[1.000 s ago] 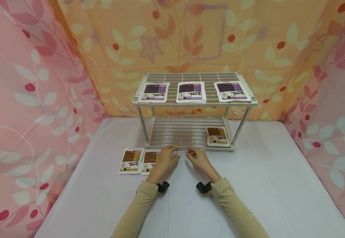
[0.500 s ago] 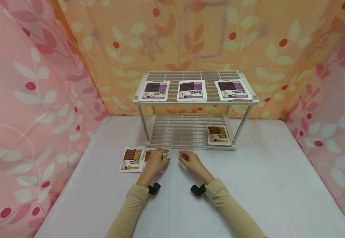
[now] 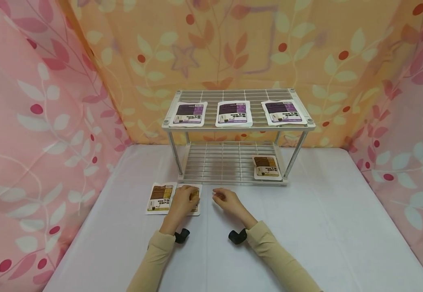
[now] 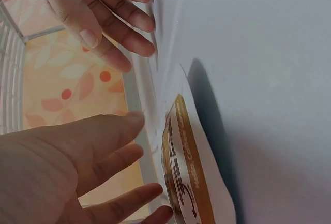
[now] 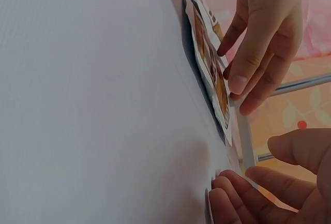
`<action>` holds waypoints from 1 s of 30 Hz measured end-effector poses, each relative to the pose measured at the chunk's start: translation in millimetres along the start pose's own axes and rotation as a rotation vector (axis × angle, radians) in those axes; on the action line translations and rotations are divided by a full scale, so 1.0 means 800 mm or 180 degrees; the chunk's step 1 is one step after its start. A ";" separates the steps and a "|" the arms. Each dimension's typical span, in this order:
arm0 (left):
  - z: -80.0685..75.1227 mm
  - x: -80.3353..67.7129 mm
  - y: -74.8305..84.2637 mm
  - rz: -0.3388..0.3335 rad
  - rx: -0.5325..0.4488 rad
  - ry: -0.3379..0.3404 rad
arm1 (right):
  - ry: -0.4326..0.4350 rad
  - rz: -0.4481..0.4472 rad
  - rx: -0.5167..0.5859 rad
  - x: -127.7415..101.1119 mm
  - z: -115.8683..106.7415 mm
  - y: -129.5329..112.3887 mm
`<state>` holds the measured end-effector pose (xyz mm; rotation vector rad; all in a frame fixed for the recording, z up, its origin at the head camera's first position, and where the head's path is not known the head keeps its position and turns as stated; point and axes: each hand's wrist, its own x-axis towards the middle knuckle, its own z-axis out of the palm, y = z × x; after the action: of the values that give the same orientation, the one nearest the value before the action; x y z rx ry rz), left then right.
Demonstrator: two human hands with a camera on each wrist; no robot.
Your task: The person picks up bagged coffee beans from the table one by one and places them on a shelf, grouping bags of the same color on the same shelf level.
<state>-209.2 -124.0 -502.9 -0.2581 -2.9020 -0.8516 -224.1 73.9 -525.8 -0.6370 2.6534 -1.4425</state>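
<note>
Two flat brown-labelled white sachets lie side by side on the white tabletop (image 3: pixel 306 227), outside the white two-tier wire rack (image 3: pixel 233 162): the outer brown sachet (image 3: pixel 159 197) lies untouched, and the inner brown sachet (image 3: pixel 193 194) sits under the left hand (image 3: pixel 181 201), fingers extended onto it, not visibly gripping. The right hand (image 3: pixel 227 199) rests just beside it, fingers loosely curled, holding nothing. One brown sachet (image 3: pixel 266 166) occupies the lower shelf; three purple-labelled sachets (image 3: pixel 233 113) fill the top. Judged: one brown sachet shelved, two remaining.
</note>
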 end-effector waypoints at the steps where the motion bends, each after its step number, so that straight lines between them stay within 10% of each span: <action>1: -0.001 -0.001 -0.001 -0.0041 0.0019 -0.0020 | -0.0019 -0.0011 -0.0004 0.000 0.002 -0.001; 30: -0.011 -0.016 -0.005 -0.0373 0.0114 -0.0225 | -0.0295 -0.0175 0.0109 0.010 0.041 -0.021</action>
<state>-196.6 -133.8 -499.3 -0.1184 -3.0208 -0.8224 -218.3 36.9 -529.1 -0.7598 2.5552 -1.4314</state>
